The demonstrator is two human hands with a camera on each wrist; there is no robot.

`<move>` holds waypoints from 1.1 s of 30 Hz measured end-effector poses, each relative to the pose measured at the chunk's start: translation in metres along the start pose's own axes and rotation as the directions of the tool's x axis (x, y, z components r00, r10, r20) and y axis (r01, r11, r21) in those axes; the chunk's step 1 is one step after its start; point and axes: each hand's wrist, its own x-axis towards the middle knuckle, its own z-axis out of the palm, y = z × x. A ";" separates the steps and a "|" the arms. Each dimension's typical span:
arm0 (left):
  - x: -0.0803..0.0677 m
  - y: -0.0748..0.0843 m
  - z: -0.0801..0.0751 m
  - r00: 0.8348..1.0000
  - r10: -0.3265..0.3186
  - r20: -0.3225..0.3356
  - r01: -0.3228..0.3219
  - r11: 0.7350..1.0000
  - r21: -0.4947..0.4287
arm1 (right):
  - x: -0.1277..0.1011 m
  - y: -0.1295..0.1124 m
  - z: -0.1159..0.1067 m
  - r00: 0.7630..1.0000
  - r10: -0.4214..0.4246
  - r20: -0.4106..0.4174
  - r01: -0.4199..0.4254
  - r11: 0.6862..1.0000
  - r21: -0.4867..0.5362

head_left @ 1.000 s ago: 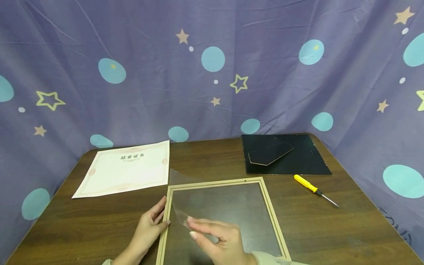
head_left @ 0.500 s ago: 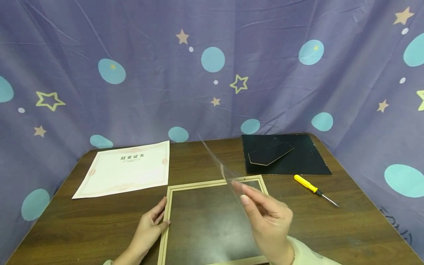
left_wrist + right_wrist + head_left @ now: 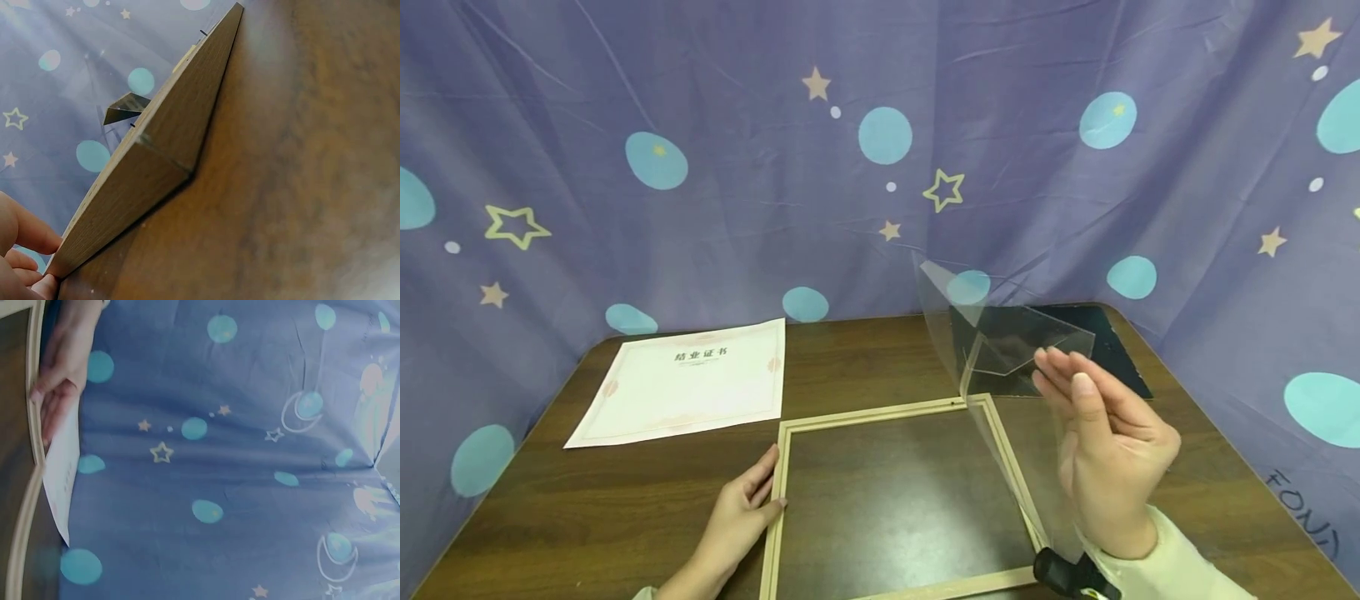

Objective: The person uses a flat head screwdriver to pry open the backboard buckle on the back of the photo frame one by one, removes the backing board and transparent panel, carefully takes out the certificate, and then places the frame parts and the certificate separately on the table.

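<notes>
Since the earlier frames the clear sheet [image 3: 1000, 375] has been lifted out of the wooden frame [image 3: 891, 411] and carried from the frame's left side to above its right rail, toward the right edge of the table [image 3: 625, 517]; the frame opening is now left bare, with the tabletop seen through it.

Clear sheet: held off the table, tilted steeply, long axis running from the near right corner of the frame up toward the far right corner of the table. It is pinched at its right portion by the right hand [image 3: 1105, 450], fingers nearly straight on the sheet's face and pointing up. The dark backing board [image 3: 1120, 354] is seen partly through it.

Wooden frame: laid flat at the near edge of the table, centre, long axis running near to far. Its left rail is touched by the left hand [image 3: 741, 508], fingers extended and loosely laid against the outer edge; nothing is gripped. In the left wrist view the fingertips [image 3: 25, 240] are seen against the frame's corner.

Certificate [image 3: 688, 379]: flat at the far left of the table, just beyond the frame's far left corner, not touching it.

Backing board: flat at the far right corner, with its stand flap raised slightly.

Open table surface: along the left edge, and between certificate and backing board.

Starred purple cloth [image 3: 737, 167]: hung behind and beside the table.
</notes>
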 end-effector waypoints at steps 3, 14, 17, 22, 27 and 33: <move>0.000 -0.002 -0.001 1.000 -0.012 -0.001 0.012 1.000 -0.002 | 0.009 -0.003 -0.005 0.998 -0.017 -0.063 0.016 1.000 -0.019; -0.001 0.000 -0.001 1.000 0.002 0.011 -0.002 1.000 -0.024 | 0.046 -0.020 -0.037 0.944 -0.070 -0.322 0.043 0.995 -0.091; -0.002 -0.001 -0.001 1.000 0.002 0.006 -0.002 0.999 -0.032 | 0.053 -0.019 -0.055 0.930 -0.055 -0.364 0.018 0.994 -0.104; -0.001 -0.003 0.000 1.000 -0.002 0.003 0.002 0.999 -0.041 | 0.057 -0.018 -0.083 0.924 0.014 -0.382 -0.072 0.987 -0.140; -0.002 -0.003 0.000 1.000 -0.004 0.000 0.004 0.999 -0.043 | 0.062 -0.020 -0.105 0.910 0.164 -0.380 -0.246 0.952 -0.180; -0.001 -0.002 0.000 1.000 0.010 -0.018 -0.011 0.999 -0.050 | 0.075 -0.029 -0.131 0.809 0.528 -0.258 -0.586 0.754 -0.295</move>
